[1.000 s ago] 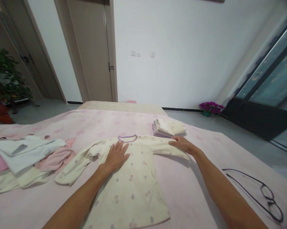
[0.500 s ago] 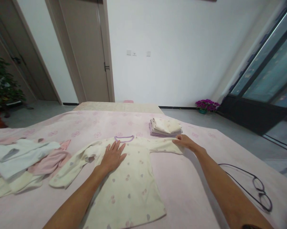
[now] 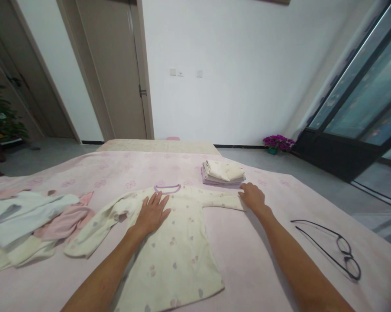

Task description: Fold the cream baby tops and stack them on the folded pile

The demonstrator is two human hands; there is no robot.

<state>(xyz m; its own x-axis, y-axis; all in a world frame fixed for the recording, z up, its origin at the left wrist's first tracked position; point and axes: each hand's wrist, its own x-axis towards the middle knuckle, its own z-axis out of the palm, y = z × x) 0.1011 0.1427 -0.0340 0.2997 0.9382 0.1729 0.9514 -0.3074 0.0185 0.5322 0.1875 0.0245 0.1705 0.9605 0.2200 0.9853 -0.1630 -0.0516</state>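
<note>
A cream long-sleeved child's shirt (image 3: 179,242) with small hearts and a purple-trimmed neckline lies spread out in front of me. My left hand (image 3: 152,213) rests flat on its upper chest, fingers spread, just below the neckline. At the end of the right sleeve (image 3: 221,199), my right hand (image 3: 253,198) has its thumb and fingers curled at the cuff, which the hand partly covers. That sleeve lies straight out to the side. The left sleeve (image 3: 96,229) angles down toward me, with creases near its elbow.
Behind the right sleeve sits a stack of folded clothes (image 3: 224,172). A loose pile of white, pink and cream clothes (image 3: 36,216) lies at left. Black-framed glasses (image 3: 343,255) rest at right on the pink flowered cloth (image 3: 256,264).
The right sleeve's end lies flatter, and my right hand has shifted slightly over the cuff. My left hand stays on the chest. The whole view has moved slightly.
</note>
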